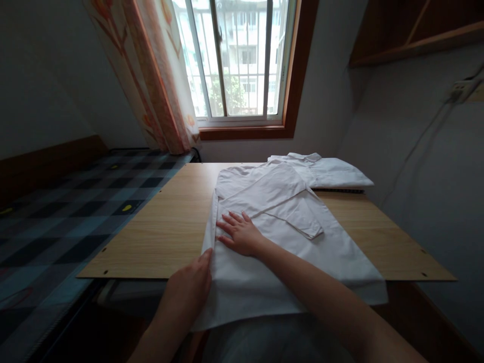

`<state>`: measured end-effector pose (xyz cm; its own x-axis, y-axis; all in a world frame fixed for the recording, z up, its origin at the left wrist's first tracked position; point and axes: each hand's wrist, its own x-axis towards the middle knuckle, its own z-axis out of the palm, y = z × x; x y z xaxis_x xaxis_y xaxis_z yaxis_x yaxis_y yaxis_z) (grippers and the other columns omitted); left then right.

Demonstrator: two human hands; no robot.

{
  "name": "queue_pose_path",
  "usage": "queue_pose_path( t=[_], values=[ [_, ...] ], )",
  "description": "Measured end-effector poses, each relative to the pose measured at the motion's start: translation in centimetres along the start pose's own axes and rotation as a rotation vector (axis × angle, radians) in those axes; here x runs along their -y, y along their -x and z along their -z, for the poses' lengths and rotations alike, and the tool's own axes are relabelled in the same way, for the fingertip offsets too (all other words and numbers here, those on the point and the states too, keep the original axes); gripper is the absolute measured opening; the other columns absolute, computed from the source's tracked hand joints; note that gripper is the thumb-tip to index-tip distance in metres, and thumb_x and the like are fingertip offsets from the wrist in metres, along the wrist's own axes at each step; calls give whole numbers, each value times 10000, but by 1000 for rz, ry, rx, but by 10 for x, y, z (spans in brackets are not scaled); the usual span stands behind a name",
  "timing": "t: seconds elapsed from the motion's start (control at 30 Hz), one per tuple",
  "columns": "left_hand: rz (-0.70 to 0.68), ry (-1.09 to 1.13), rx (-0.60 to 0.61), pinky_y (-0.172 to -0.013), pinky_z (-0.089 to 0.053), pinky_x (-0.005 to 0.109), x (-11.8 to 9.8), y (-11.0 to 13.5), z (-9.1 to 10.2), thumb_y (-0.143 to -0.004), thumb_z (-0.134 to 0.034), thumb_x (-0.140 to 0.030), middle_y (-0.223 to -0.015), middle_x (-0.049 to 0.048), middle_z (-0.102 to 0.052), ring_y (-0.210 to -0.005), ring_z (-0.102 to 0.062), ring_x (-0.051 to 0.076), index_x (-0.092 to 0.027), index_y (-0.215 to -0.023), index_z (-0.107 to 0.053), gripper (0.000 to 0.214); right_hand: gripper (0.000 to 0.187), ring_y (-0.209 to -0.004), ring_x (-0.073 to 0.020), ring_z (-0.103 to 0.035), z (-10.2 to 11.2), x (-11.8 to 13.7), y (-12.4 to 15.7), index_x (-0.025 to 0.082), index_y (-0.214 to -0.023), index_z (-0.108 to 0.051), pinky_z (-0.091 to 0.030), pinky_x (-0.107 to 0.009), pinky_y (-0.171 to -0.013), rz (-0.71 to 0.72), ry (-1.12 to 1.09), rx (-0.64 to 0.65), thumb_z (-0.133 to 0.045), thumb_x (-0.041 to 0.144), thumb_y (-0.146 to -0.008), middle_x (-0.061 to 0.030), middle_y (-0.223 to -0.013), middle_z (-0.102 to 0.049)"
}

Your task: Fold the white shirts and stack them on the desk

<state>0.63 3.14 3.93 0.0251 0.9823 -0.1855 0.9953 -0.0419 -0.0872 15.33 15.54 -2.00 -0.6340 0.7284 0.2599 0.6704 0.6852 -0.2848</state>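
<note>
A white shirt (260,282) lies on the wooden table, its lower end hanging over the near edge. One sleeve (302,217) is folded across its upper part, with the cuff pointing down to the right. My right hand (241,234) rests flat on the shirt near its left side, fingers spread. At the left edge of the cloth, by the table's front, my left hand (194,277) has its fingers closed on the shirt's side; some fingertips are hidden.
Another white shirt (336,172), folded, lies at the table's back right. The wooden table (166,222) stands below a barred window (242,60) with a curtain (151,75). A bed with a checked cover (94,201) is on the left, a wall shelf (416,48) at upper right.
</note>
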Motion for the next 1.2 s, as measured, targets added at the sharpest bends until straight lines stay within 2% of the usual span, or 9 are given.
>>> queue_pose_path(
  t=[0.23, 0.33, 0.43, 0.5, 0.67, 0.83, 0.9, 1.03, 1.2],
  values=[
    [0, 32, 30, -944, -527, 391, -8, 24, -1, -951, -382, -116, -1360, 148, -602, -1119, -664, 261, -139, -1424, -485, 485, 505, -1447, -274, -311, 0, -1, 1, 245, -1387, -517, -160, -560, -1178, 2, -59, -44, -434, 529, -978, -96, -1504, -463],
    [-5, 100, 58, -939, -529, 389, -5, 34, -4, -968, -377, -165, -1322, 127, -635, -1093, -678, 260, -159, -1414, -507, 464, 437, -1410, -278, -367, 2, -1, 2, 234, -1316, -566, -186, -575, -1158, 15, -69, -85, -498, 483, -963, -105, -1424, -541],
    [-17, 193, 30, -929, -535, 376, 2, 42, -12, -970, -379, -214, -1282, 109, -665, -1088, -681, 255, -176, -1398, -527, 455, 334, -1366, -273, -422, 4, 0, 1, 216, -1203, -621, -187, -564, -1156, 64, -47, -116, -551, 419, -947, -102, -1290, -630],
    [-31, 263, -5, -924, -539, 361, 6, 46, -20, -967, -390, -262, -1272, 95, -673, -1086, -683, 249, -193, -1385, -543, 451, 310, -1328, -258, -465, 5, 2, -1, 195, -1178, -625, -198, -521, -1166, 98, -24, -131, -580, 383, -935, -105, -1229, -657],
    [-150, 382, -53, -900, -543, 307, 7, 48, -34, -942, -396, -241, -1262, 86, -680, -1074, -690, 228, -202, -1391, -529, 470, 433, -1054, -190, -628, 6, 8, -4, 163, -1340, -517, -341, -363, -1089, 144, 32, -159, -588, 290, -932, -85, -1093, -695],
    [-207, 266, 96, -788, -547, 341, 0, 45, -33, -916, -370, -101, -1019, 110, -755, -920, -727, 258, -157, -1428, -450, 522, 177, -965, -177, -611, 6, 8, -3, 229, -1078, -681, -390, -340, -948, 279, 87, -118, -570, 228, -939, -59, -1017, -687],
    [-259, 247, 145, -770, -533, 317, -2, 45, -32, -894, -383, -63, -962, 94, -758, -904, -725, 251, -172, -1330, -526, 471, 158, -958, -172, -596, 6, 6, -2, 235, -1045, -693, -379, -341, -934, 291, 87, -131, -573, 237, -942, -59, -1016, -676],
    [-383, 307, 210, -704, -507, 256, 0, 43, -35, -891, -407, -84, -918, 45, -751, -826, -717, 206, -217, -963, -623, 264, 163, -971, -196, -562, 7, 5, -1, 243, -1041, -699, -377, -364, -907, 326, 123, -168, -567, 271, -949, -67, -1050, -649],
    [-367, 355, 244, -689, -512, 239, 2, 40, -40, -905, -388, -131, -913, 53, -750, -791, -708, 189, -227, -906, -649, 278, 156, -1089, -213, -536, 7, 7, -2, 217, -1044, -685, -373, -370, -944, 351, 117, -164, -576, 231, -934, -83, -1166, -640]
  ],
)
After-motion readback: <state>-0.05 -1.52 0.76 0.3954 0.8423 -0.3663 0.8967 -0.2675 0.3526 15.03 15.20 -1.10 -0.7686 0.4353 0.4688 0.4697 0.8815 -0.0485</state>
